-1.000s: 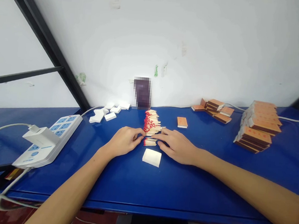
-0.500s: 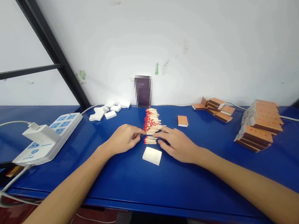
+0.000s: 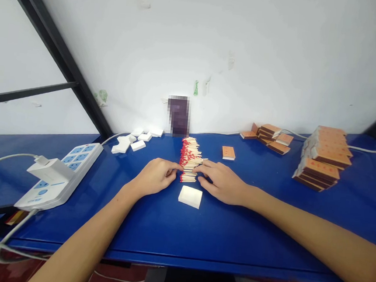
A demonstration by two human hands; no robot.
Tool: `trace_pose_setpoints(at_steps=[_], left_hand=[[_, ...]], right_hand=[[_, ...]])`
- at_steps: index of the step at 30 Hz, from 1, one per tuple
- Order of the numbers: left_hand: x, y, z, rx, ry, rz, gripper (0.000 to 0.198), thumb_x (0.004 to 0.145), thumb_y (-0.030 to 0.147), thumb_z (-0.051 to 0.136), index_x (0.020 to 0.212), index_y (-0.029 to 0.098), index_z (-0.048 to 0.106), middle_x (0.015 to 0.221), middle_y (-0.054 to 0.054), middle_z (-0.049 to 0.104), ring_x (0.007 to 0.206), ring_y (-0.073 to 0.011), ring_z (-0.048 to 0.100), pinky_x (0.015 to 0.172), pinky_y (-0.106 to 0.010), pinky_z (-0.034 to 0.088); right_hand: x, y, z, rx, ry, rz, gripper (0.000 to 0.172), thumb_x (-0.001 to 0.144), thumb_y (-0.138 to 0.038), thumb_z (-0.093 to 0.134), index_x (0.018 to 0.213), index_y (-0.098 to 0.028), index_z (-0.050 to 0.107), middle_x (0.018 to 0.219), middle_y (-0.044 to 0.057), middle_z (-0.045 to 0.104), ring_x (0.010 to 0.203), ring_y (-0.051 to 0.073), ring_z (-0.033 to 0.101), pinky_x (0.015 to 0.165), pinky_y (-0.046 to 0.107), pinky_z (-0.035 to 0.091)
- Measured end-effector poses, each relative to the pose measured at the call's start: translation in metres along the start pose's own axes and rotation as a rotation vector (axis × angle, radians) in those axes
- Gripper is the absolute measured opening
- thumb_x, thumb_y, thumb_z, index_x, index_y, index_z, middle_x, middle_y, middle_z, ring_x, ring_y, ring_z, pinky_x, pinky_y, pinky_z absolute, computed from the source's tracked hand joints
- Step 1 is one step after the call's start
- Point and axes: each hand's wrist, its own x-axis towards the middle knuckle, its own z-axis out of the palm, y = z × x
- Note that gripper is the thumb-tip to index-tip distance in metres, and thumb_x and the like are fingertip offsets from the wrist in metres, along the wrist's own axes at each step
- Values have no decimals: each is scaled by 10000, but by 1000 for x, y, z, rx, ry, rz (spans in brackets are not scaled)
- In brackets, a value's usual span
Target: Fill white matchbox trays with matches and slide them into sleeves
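Note:
A heap of red-headed matches (image 3: 191, 152) lies on the blue table, heads to the left and sticks to the right. A small neat row of matches (image 3: 188, 177) lies at its near end. My left hand (image 3: 156, 177) has its index finger stretched out to the match heads, the other fingers curled and nothing visibly gripped. From the right, my right hand (image 3: 224, 182) touches the stick ends with its fingertips, thumb and fingers apart. Just in front of the matches sits a white matchbox tray (image 3: 190, 196).
White trays (image 3: 130, 141) lie at the back left, beside a power strip (image 3: 65, 172) with a plugged-in charger. A single matchbox (image 3: 228, 152) is right of the heap. Loose matchbox covers (image 3: 269, 137) and stacked matchboxes (image 3: 324, 159) stand farther right.
The view has shifted slightly. Both hands stay at the matches, with only small fingertip movement; my right fingertips sit a touch closer to the near row.

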Motion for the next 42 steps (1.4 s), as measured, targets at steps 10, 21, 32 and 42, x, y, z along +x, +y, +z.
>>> trace_pose_setpoints(at_steps=[10, 21, 32, 42], left_hand=[[-1, 0, 1, -16, -1, 31, 396, 809, 76, 507, 1110, 198, 733, 599, 35, 569, 523, -88, 457, 571, -211, 332], [-1, 0, 2, -15, -6, 27, 362, 814, 92, 518, 1082, 210, 731, 613, 35, 581, 539, -91, 483, 573, -212, 335], [-1, 3, 0, -1, -2, 16, 351, 854, 131, 515, 1137, 201, 711, 581, 35, 549, 512, -96, 456, 552, -215, 322], [-1, 3, 1, 1, -16, 4, 366, 855, 140, 514, 1156, 221, 704, 596, 34, 582, 515, -100, 477, 560, -223, 315]], right_hand=[[0, 0, 0, 26, 17, -12, 265, 957, -194, 432, 1122, -199, 638, 993, 52, 617, 806, 159, 548, 744, 306, 367], [0, 1, 1, 29, 23, -1, 311, 953, -206, 435, 1203, -224, 619, 1036, 54, 620, 848, 171, 566, 762, 310, 381], [0, 2, 2, 6, 23, 13, 338, 959, -225, 439, 1235, -222, 635, 1010, 66, 621, 811, 169, 562, 735, 311, 385], [0, 0, 1, -26, 5, 15, 340, 969, -248, 429, 1246, -218, 625, 1017, 65, 617, 846, 182, 574, 748, 323, 391]])
